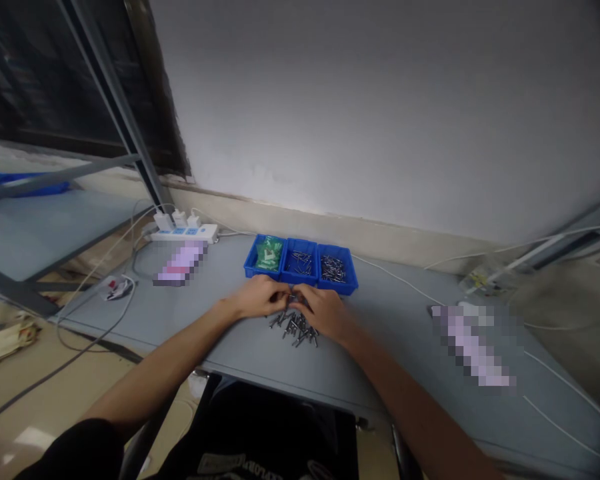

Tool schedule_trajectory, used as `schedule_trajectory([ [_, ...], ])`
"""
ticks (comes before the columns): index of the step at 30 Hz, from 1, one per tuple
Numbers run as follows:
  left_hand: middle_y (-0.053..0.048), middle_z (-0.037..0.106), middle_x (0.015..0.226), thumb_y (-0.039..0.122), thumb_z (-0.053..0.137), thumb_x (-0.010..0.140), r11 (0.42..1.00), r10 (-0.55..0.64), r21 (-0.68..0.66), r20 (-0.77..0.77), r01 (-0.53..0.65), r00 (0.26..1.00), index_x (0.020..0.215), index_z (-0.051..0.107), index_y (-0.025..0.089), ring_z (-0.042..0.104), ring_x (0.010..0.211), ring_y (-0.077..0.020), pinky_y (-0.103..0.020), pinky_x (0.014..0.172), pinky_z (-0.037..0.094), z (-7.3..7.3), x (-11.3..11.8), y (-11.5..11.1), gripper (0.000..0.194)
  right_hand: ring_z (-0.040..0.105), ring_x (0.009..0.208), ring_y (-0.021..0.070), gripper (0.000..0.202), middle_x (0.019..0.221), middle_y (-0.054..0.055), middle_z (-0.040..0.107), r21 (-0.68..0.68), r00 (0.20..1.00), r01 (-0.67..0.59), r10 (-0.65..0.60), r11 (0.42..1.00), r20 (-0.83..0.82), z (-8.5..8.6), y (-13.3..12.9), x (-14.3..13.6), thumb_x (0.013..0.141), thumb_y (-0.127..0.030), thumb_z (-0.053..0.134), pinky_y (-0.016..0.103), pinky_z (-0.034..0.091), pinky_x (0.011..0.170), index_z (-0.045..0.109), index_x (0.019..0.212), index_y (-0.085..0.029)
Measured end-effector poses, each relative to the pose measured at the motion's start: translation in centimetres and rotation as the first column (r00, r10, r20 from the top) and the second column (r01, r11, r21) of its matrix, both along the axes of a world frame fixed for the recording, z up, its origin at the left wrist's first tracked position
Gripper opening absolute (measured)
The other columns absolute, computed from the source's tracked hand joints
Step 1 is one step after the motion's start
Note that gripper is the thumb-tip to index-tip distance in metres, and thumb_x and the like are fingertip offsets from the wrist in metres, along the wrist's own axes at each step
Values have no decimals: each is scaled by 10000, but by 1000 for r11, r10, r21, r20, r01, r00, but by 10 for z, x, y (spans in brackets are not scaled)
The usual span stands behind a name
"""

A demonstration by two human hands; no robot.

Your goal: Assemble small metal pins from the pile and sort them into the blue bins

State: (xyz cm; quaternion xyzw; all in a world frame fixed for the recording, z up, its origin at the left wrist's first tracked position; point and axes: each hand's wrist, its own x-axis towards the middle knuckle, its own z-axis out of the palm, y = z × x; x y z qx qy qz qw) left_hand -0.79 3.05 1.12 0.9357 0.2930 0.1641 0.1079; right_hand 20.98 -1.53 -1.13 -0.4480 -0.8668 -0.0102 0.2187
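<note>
My left hand (261, 297) and my right hand (326, 313) meet just in front of the blue bins, fingertips bent together in a pinch. Between them shows a sliver of a small metal fastener (293, 297), mostly covered by the fingers. Right below lies a loose pile of thin metal fasteners (298, 327), perhaps screws or pins. The left blue bin (251, 271) holds a green plastic packet (270, 254). Slim metal pieces are scattered in the middle blue bin (299, 278), and many more fill the right blue bin (344, 289).
A white power strip (190, 233) with several plugs stands at the back left, beside a blurred-out flat item (181, 262). Another blurred-out item (473, 347) lies to the right. Cables (397, 277) run over the grey table (380, 333). A wall rises behind.
</note>
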Motion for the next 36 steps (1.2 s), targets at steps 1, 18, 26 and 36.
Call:
schedule_trajectory([
  [1, -10, 682, 692, 249, 505, 907, 1000, -1, -3, 1, 1, 1000, 890, 709, 201, 579, 600, -135, -245, 617, 363, 0, 0, 0, 210, 688, 830, 171, 153, 980, 36, 732, -4, 1000, 11, -11, 1000, 1, 0, 0, 0, 1028, -335, 517, 268, 408, 668, 576, 1097, -211],
  [18, -7, 645, 643, 258, 503, 911, 1000, -9, -4, 13, 9, 1000, 869, 699, 189, 546, 559, -129, -243, 590, 353, 0, 0, -1, 212, 695, 821, 176, 202, 964, 30, 737, 6, 999, -2, 2, 1000, -34, 0, 1, 1, 1022, -394, 526, 271, 416, 662, 574, 1103, -215],
  [26, -13, 672, 675, 257, 508, 912, 1000, -9, -16, 6, 9, 1000, 868, 697, 194, 568, 583, -134, -239, 612, 366, 1, 1, -1, 204, 691, 819, 174, 202, 960, 38, 731, 8, 1000, -3, 3, 1000, -14, 0, 1, 1, 1023, -396, 523, 266, 411, 653, 576, 1084, -211],
  [36, -8, 657, 657, 258, 506, 909, 1000, -10, -6, 2, 10, 1000, 874, 705, 194, 550, 571, -134, -242, 603, 354, 0, 0, -1, 212, 701, 825, 175, 158, 971, 44, 739, 6, 999, 2, -2, 1000, 32, 2, 0, 1, 1038, -344, 500, 264, 408, 651, 569, 1078, -208],
])
